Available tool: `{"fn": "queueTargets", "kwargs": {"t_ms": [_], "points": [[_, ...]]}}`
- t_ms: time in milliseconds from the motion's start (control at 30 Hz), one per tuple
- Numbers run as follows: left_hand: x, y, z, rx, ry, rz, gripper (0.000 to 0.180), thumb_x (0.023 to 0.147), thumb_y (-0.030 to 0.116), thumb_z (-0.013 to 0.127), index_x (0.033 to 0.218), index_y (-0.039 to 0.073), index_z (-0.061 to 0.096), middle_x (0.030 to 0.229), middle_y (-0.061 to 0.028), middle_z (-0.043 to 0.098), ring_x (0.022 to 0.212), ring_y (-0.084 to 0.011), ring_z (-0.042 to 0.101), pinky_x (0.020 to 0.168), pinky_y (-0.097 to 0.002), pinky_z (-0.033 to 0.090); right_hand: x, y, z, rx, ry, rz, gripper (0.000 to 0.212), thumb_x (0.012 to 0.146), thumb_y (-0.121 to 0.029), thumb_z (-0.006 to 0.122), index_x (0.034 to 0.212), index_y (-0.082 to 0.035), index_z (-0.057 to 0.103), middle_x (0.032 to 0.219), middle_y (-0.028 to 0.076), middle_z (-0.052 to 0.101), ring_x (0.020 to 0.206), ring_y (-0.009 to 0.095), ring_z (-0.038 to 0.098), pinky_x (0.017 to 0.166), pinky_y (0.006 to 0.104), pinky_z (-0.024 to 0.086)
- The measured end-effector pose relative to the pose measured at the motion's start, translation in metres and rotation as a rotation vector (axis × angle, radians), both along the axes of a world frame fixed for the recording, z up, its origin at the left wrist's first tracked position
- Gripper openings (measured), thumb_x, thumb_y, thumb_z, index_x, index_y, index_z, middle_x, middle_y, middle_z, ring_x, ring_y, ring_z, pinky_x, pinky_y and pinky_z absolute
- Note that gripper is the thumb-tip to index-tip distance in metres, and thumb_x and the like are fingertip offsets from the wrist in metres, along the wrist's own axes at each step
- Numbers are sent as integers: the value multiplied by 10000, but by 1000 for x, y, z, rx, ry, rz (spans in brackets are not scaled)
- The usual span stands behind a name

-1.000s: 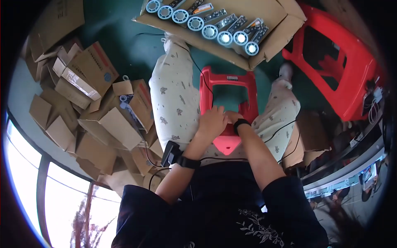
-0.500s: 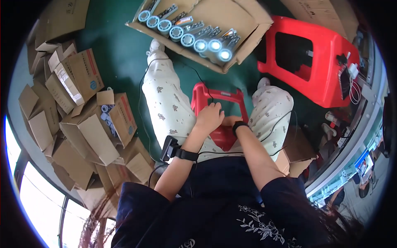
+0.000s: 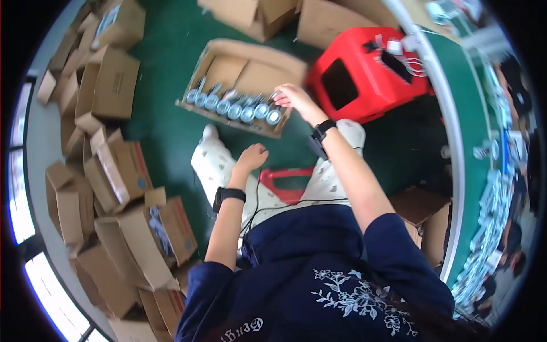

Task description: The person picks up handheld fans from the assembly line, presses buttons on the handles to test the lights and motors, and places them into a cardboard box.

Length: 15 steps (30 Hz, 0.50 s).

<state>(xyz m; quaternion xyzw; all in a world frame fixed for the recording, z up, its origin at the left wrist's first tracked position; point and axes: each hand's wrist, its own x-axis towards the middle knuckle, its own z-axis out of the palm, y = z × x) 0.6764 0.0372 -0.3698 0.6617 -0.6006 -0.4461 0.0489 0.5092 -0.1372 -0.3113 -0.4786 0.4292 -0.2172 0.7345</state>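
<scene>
A shallow cardboard tray (image 3: 213, 45) on the floor holds a row of several grey-blue devices (image 3: 235, 112), each with a round ring-shaped end and a slim handle. At the tray's right end, my right hand (image 3: 293, 97) has its fingers closed around the handle of the last round-ended device (image 3: 274, 117). Over my left shin hovers my left hand (image 3: 252, 157), its fingers curled in; whether anything small is inside is hidden. Between my knees stands a small red plastic stool (image 3: 289, 172), partly covered by my legs.
A large red plastic stool (image 3: 370, 74) stands right of the tray, with a phone (image 3: 397, 66) and white cable on it. Open cardboard boxes (image 3: 117, 85) crowd the left side. A bench (image 3: 456, 159) runs along the right. A black cable (image 3: 285, 203) crosses my lap.
My hands have parted from above the small stool. The right one has reached forward to the tray; the left has shifted left. The view has turned and moved, showing more of the right-hand bench.
</scene>
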Motion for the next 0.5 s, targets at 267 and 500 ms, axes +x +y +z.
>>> {"fn": "queueTargets", "kwargs": {"t_ms": [267,500], "points": [[-37,-14,-27,-148,839,761,313,938,303,423,1025,44,578,910,-65,606,814,-158,574,717,-319,467,1,150,-31,383,-363,-378,240,910,-281,468,1031,-104,575,913,39,630,810,159,601,734,305,488],[-140,33,-40,-11,-176,-369,376,880,273,456,1154,26,531,1086,-219,597,1017,-370,568,841,-427,456,-57,155,-101,5,692,-144,431,790,-319,502,975,47,635,957,171,657,885,297,621,783,409,465]]}}
